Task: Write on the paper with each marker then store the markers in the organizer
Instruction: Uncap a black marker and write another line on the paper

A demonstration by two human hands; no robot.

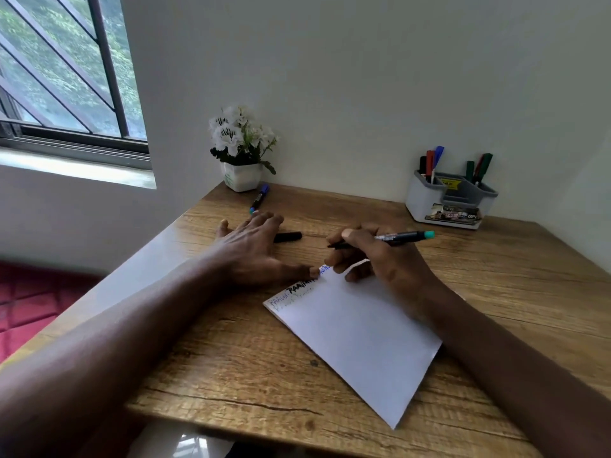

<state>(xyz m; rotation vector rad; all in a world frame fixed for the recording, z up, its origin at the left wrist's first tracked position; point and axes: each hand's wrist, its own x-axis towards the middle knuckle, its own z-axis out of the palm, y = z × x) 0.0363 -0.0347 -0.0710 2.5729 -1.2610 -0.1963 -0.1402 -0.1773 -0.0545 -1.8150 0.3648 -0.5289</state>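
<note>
A white sheet of paper (357, 338) lies slanted on the wooden desk (231, 375), with black and blue writing along its far edge. My right hand (377, 262) grips an uncapped black marker with a teal end (403, 237), tip pointing left just above the paper's far corner. My left hand (251, 249) lies flat on the desk, fingers spread, thumb touching the paper's far edge. A black cap (288, 237) lies by its fingers. A capped blue marker (259, 198) lies further back. The grey and white organizer (449, 203) at the back right holds several markers.
A white pot of white flowers (241, 153) stands at the desk's back left corner against the wall. A barred window (66, 77) is on the left. The desk's left edge drops to a red floor (29, 305).
</note>
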